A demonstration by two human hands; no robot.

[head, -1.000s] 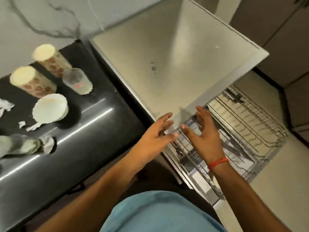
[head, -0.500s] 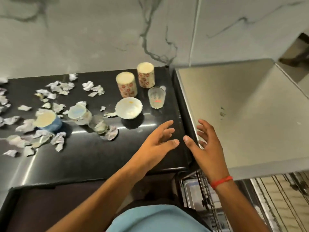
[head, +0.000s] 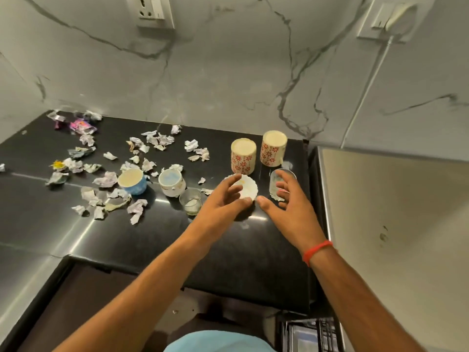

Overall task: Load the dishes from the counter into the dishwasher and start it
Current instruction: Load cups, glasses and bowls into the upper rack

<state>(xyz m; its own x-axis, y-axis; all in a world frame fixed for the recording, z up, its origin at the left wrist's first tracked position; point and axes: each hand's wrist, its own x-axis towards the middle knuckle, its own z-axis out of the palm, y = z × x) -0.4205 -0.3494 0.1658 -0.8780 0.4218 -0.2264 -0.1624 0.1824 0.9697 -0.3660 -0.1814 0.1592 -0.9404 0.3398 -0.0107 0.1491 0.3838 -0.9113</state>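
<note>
Dishes stand on the glossy black stone counter, grouped toward its two o'clock corner. The view, half a second ago lower and showing the wire rack at five o'clock, has lifted to the marbled wall. Both hands have come forward. The left hand, fingers spread and lightly curved, now lies over the small white scalloped bowl; whether it grips is unclear. The right hand, fingers spread, now reaches around the clear drinking glass, at three o'clock of the bowl. Two cylindrical cups with red flower print stand at twelve. Torn paper scraps litter the nine o'clock side.
</note>
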